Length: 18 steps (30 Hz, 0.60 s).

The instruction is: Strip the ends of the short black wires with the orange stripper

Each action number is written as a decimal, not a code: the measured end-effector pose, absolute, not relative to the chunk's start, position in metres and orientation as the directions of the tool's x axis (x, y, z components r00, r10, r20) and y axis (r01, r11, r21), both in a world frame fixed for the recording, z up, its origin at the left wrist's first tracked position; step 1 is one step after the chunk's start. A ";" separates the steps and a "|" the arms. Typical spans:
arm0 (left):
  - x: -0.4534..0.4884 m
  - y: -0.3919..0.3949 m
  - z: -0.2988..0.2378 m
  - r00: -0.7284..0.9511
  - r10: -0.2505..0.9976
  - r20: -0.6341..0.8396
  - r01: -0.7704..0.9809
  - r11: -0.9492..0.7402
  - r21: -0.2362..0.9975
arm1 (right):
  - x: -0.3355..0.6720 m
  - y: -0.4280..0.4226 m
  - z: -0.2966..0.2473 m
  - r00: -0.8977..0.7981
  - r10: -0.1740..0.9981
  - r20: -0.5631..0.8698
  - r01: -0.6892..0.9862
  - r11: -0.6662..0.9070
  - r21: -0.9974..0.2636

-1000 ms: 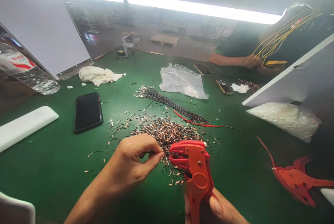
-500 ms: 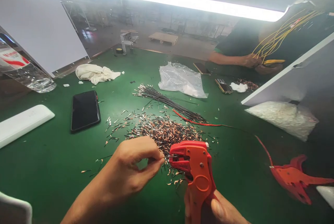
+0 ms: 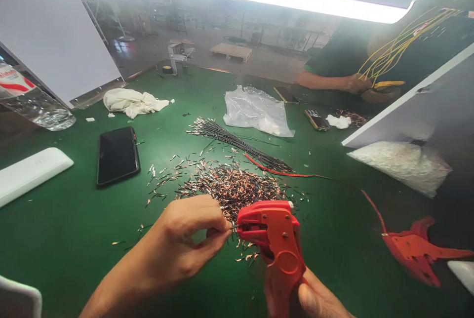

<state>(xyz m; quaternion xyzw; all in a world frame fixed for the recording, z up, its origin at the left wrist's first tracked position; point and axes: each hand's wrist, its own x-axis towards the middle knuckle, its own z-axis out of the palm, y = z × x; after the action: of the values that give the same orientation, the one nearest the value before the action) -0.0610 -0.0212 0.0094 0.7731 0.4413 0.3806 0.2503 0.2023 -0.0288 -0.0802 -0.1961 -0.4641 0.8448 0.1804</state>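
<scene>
Between thumb and forefinger, my left hand pinches a short dark wire. The wire's far end reaches into the jaws of a red and orange wire stripper. My right hand is wrapped round the stripper's handles, close to the lower edge of the view. Just behind the jaws lies a heap of cut wire ends, black with copper-coloured tips. Beyond the heap rests a bundle of black wires with metal ends, and a red strip lies alongside it.
A second wire stripper lies at the right, below a bag of white parts. To the left are a phone, a white case and a cloth. Across the table another person's hands hold yellow wires.
The stripper has shifted slightly left, its jaws closer to my left fingers, and less of the wire shows between them. The whole view has drifted slightly.
</scene>
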 end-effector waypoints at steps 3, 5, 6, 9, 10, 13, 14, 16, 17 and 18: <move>-0.061 -0.021 0.009 0.318 0.877 0.359 0.501 -0.477 0.722 | 0.204 -0.028 -0.081 -0.860 0.477 -0.179 -0.102 -0.506 -0.856; -0.061 -0.021 0.010 0.317 0.883 0.345 0.515 -0.466 0.719 | 0.206 -0.029 -0.081 -0.863 0.468 -0.192 -0.086 -0.510 -0.856; -0.061 -0.021 0.010 0.320 0.885 0.339 0.523 -0.463 0.716 | 0.206 -0.030 -0.081 -0.862 0.467 -0.196 -0.083 -0.511 -0.855; -0.061 -0.020 0.011 0.325 0.888 0.324 0.536 -0.455 0.711 | 0.206 -0.031 -0.081 -0.849 0.486 -0.205 -0.085 -0.509 -0.856; -0.061 -0.020 0.011 0.321 0.891 0.321 0.536 -0.451 0.714 | 0.206 -0.031 -0.082 -0.847 0.492 -0.203 -0.089 -0.507 -0.858; -0.060 -0.020 0.010 0.299 0.901 0.313 0.534 -0.430 0.728 | 0.206 -0.032 -0.084 -0.841 0.498 -0.212 -0.078 -0.500 -0.863; -0.060 -0.021 0.009 0.290 0.904 0.313 0.533 -0.425 0.732 | 0.207 -0.033 -0.084 -0.836 0.502 -0.223 -0.069 -0.498 -0.864; -0.059 -0.021 0.009 0.285 0.907 0.309 0.529 -0.418 0.739 | 0.210 -0.036 -0.084 -0.807 0.533 -0.254 -0.053 -0.494 -0.868; -0.059 -0.021 0.009 0.286 0.909 0.303 0.526 -0.413 0.743 | 0.212 -0.038 -0.083 -0.789 0.550 -0.272 -0.047 -0.496 -0.867; -0.059 -0.021 0.010 0.286 0.912 0.292 0.526 -0.405 0.748 | 0.213 -0.039 -0.082 -0.775 0.561 -0.291 -0.042 -0.506 -0.862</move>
<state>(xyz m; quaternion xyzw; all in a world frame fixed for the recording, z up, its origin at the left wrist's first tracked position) -0.0590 -0.0215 0.0096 0.7561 0.4755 0.3615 0.2675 0.2134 -0.0391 -0.0818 -0.2805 -0.4620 0.8210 0.1837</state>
